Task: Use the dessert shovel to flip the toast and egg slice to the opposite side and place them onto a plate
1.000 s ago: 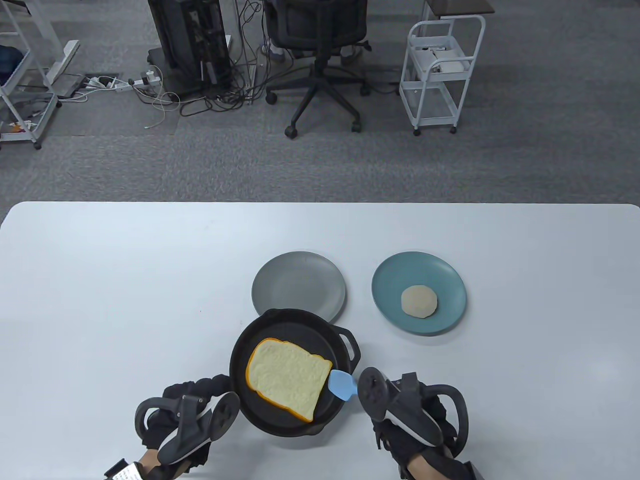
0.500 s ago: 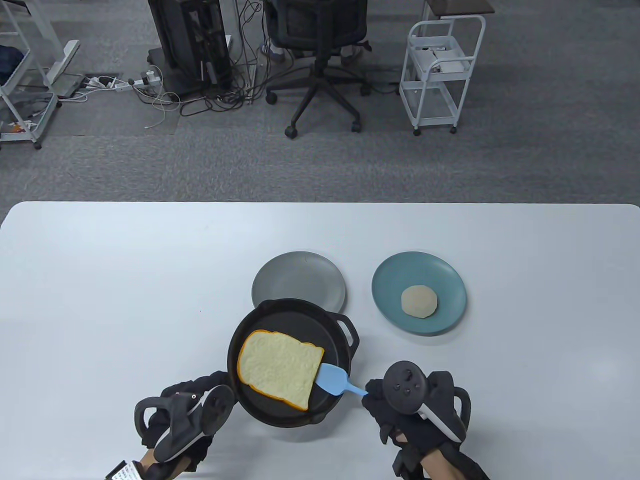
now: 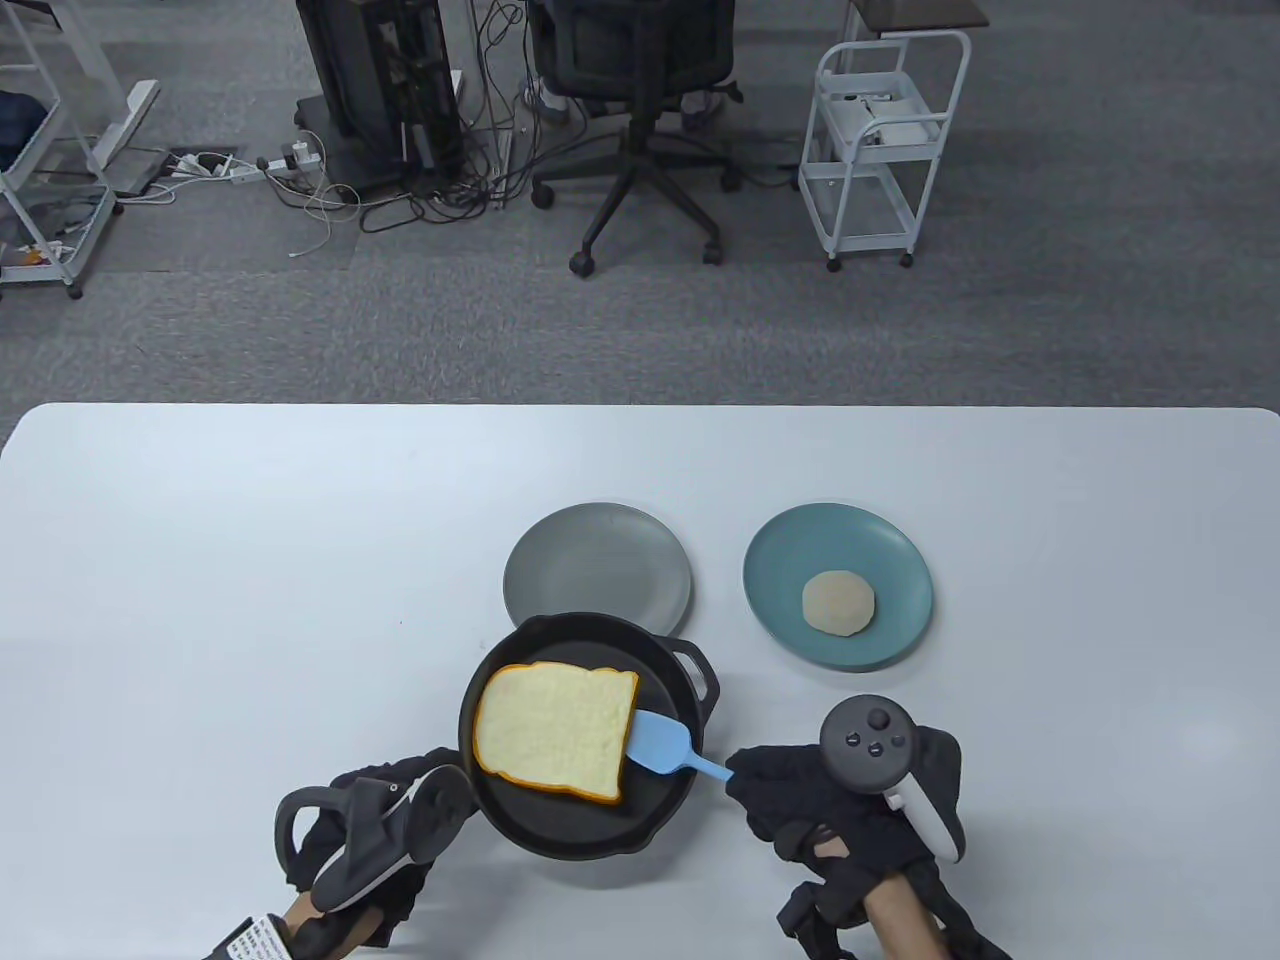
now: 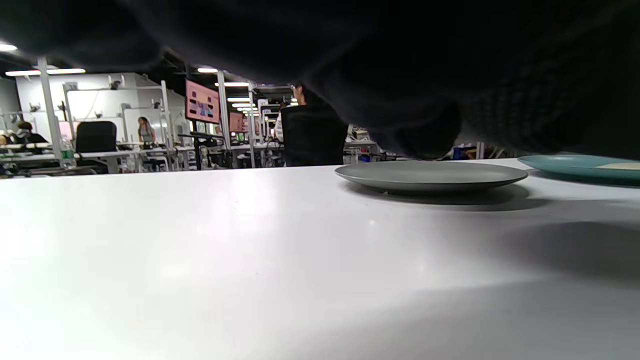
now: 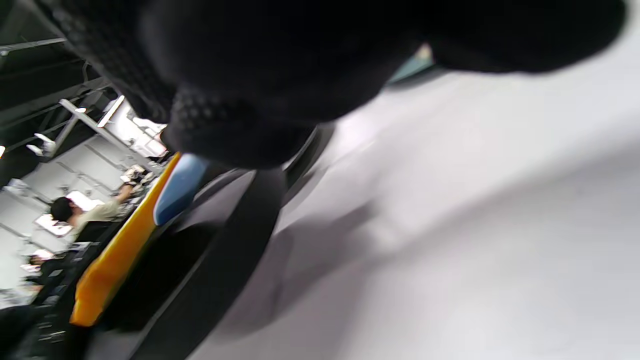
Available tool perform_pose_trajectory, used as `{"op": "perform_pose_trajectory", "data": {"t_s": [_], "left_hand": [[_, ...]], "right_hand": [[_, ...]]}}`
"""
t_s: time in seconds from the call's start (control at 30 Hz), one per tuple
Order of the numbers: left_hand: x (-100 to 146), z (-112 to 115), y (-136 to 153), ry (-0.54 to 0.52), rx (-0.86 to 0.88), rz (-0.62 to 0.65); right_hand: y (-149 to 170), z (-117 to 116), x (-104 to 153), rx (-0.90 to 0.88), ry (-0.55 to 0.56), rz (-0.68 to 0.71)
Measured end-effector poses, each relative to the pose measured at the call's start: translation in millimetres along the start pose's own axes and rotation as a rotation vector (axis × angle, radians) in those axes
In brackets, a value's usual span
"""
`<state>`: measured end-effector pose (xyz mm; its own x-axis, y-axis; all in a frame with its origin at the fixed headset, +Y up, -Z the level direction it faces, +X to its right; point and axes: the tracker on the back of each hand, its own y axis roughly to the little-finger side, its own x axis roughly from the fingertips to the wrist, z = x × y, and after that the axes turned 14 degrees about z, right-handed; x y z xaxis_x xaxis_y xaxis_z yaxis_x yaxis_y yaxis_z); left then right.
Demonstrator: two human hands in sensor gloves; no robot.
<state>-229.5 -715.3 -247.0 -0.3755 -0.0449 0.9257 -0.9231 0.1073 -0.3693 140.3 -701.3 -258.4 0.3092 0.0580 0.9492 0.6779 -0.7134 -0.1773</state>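
A toast slice (image 3: pixel 555 728) with an orange crust lies in a black skillet (image 3: pixel 585 820) near the table's front edge. My right hand (image 3: pixel 790 795) grips the handle of a blue dessert shovel (image 3: pixel 662 744); its blade is under the toast's right edge, which is tilted up. The orange crust (image 5: pixel 117 255) and blue blade (image 5: pixel 175 192) show in the right wrist view. My left hand (image 3: pixel 400 790) is at the skillet's left side, its grip hidden under the tracker. An egg slice (image 3: pixel 838 603) lies on the teal plate (image 3: pixel 780 570). The grey plate (image 3: pixel 597 560) holds nothing.
The grey plate (image 4: pixel 430 175) and teal plate (image 4: pixel 580 165) sit beyond the skillet on the white table (image 3: pixel 250 600). The skillet's far rim overlaps the grey plate's near edge. An office chair and a white cart stand on the floor behind the table.
My right hand moved right and rolled outward, and the shovel blade slid further under the toast. The toast's right edge lifted and the slice shifted left in the skillet.
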Motion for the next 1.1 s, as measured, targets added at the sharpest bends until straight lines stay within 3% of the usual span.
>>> {"op": "perform_pose_trajectory", "data": {"t_s": [0.33, 0.83, 1.1], "left_hand": [[6, -5, -24, -0.019, -0.013, 0.100], [8, -9, -28, -0.007, -0.015, 0.129], [6, -7, -15, 0.018, -0.013, 0.094]], "right_hand": [[-28, -17, 2, 0.174, -0.007, 0.089], [-28, -25, 0, 0.156, -0.032, 0.095], [-17, -13, 3, 0.044, 0.017, 0.089]]}}
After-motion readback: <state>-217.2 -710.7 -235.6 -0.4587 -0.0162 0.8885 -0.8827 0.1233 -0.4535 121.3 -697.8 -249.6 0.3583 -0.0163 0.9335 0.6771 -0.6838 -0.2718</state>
